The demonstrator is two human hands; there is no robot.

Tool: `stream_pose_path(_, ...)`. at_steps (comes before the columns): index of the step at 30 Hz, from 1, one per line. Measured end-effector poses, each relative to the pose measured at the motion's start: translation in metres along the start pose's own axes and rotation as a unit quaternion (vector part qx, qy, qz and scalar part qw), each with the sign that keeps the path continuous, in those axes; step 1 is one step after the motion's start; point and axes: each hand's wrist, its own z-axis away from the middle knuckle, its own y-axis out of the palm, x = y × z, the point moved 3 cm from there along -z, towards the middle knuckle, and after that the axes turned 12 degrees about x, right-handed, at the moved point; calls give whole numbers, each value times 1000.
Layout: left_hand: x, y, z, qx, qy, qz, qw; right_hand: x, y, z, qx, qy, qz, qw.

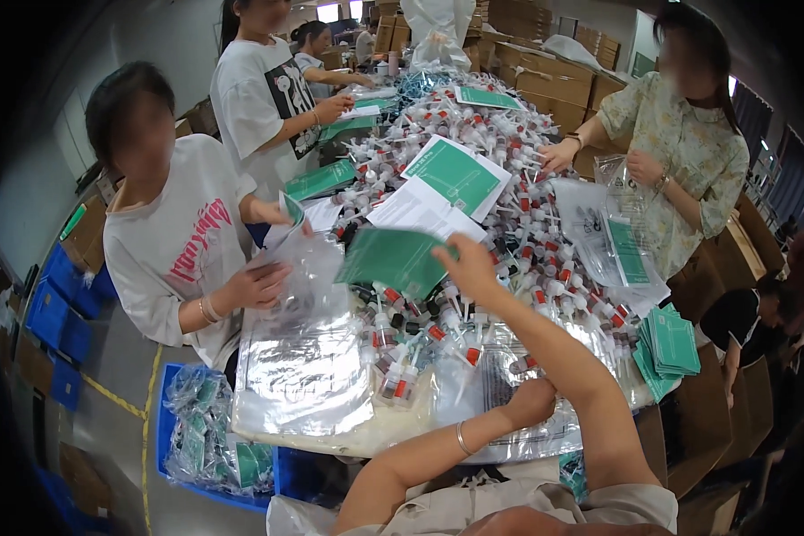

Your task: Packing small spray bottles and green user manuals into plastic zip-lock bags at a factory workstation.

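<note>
My right hand (470,268) reaches forward over the table and holds a green leaflet (391,259) by its right edge, above a heap of small clear pump bottles (402,344) with white and red parts. My left hand (531,399), a thin bangle on its wrist, rests with fingers curled on a stack of clear plastic bags (509,433) at the near edge of the table. Whether it grips a bag I cannot tell.
Several co-workers stand around the table; the nearest, a person on the left (183,241), handles a clear bag (308,268). More plastic bags (299,375) lie at front left, green leaflets (672,344) are stacked at right, and a blue crate (210,438) of filled bags sits on the floor. Cartons stand behind.
</note>
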Motion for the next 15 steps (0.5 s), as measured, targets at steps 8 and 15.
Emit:
stream_pose_path(8, -3, -6, 7, -56, 38, 12, 998, -55, -11, -46, -61, 111, 205, 971)
stream_pose_path(15, 2, -1, 2, -82, 56, 120, 988, -75, -41, -27, -96, 66, 25, 993)
